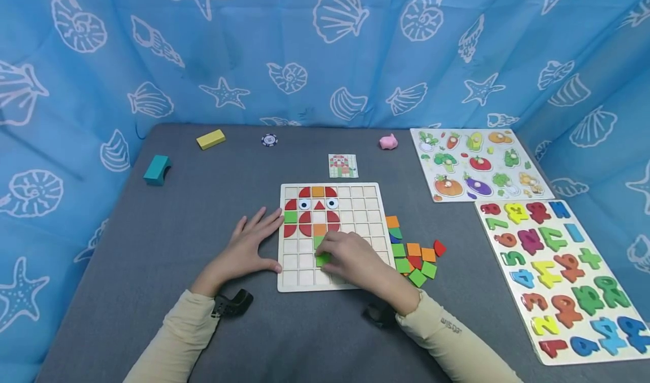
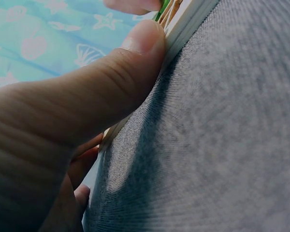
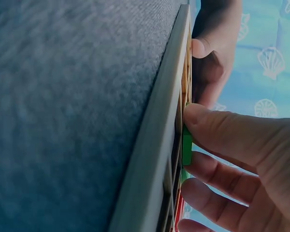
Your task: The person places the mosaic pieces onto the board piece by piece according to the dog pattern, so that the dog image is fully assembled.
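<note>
A wooden grid board lies on the grey table, its upper left cells filled with red, orange, green and white pieces and two eye pieces. My right hand pinches a green square tile between thumb and finger, low over the board's grid. In the head view that tile is partly covered by the fingers. Spread along the board's left edge, my left hand touches it with fingertips and thumb; the thumb presses the board's side in the left wrist view.
Loose coloured tiles lie right of the board. Behind it is a small picture card. A vegetable puzzle and a number puzzle lie at right. Farther back are a yellow block, teal arch, poker chip and pink pig.
</note>
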